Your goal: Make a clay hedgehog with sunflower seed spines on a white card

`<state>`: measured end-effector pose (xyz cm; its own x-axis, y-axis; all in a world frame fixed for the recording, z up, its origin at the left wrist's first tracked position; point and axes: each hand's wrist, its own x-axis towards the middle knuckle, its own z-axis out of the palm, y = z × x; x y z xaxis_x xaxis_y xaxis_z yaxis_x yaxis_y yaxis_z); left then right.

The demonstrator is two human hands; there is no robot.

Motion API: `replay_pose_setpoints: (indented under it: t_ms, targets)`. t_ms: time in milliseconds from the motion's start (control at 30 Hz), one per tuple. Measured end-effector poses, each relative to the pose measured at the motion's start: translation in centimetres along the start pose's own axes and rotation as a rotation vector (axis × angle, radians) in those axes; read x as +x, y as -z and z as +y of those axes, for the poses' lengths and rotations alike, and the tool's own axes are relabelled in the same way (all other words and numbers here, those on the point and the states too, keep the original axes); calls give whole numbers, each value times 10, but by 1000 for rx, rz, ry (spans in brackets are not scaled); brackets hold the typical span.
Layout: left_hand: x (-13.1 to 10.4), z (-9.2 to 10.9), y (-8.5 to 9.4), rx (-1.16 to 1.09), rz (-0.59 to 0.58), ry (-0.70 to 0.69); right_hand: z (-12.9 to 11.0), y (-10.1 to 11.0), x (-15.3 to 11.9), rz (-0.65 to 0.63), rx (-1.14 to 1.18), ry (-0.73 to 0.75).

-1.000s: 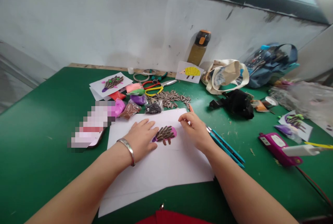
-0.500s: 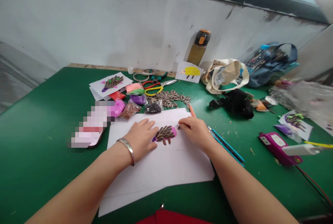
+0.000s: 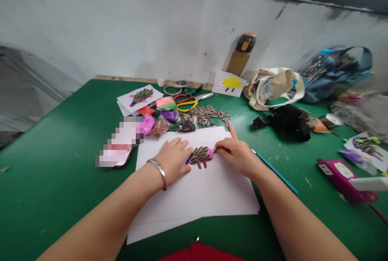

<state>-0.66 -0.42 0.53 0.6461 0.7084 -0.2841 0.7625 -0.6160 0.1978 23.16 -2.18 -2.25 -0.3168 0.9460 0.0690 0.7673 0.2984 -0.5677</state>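
Observation:
On the white paper (image 3: 182, 196) lies a hedgehog figure (image 3: 200, 155) of pink clay covered with striped sunflower seeds, with brown legs and a purple tip at its left. My left hand (image 3: 172, 161) rests flat on the sheet, fingers spread, its fingertips beside the figure's left end. My right hand (image 3: 238, 154) pinches a sunflower seed (image 3: 216, 150) just at the right edge of the pink clay. Whether the seed touches the clay I cannot tell. A loose pile of sunflower seeds (image 3: 206, 114) lies behind the paper.
Bags of coloured clay (image 3: 160, 125), scissors (image 3: 203, 97) and a phone (image 3: 121, 144) sit at the left and back. A blue cutter (image 3: 279, 174) lies right of the paper. Farther right are a black pouch (image 3: 289, 123), a tote bag (image 3: 279, 87) and a magenta power strip (image 3: 339, 178).
The view has shifted, so everything sits a little farther right. My right hand still pinches the seed, which now shows more plainly by the clay's edge. My left hand stays flat.

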Motion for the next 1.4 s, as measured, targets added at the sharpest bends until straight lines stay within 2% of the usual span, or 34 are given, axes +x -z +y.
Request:
replay_pose_setpoints:
  t_ms: [167,400,867,1400]
  targets:
    - [-1,1,1,-7,-12,12,1,0,0,-4,7,0]
    - [-1,2,1,-10,1,11,4,-4,-1,72,7,-44]
    - [-3,8,1,-2,3,43,5,-9,1,65,-12,-34]
    - [-5,10,3,-18,-6,35,-6,-9,0,98,4,-15]
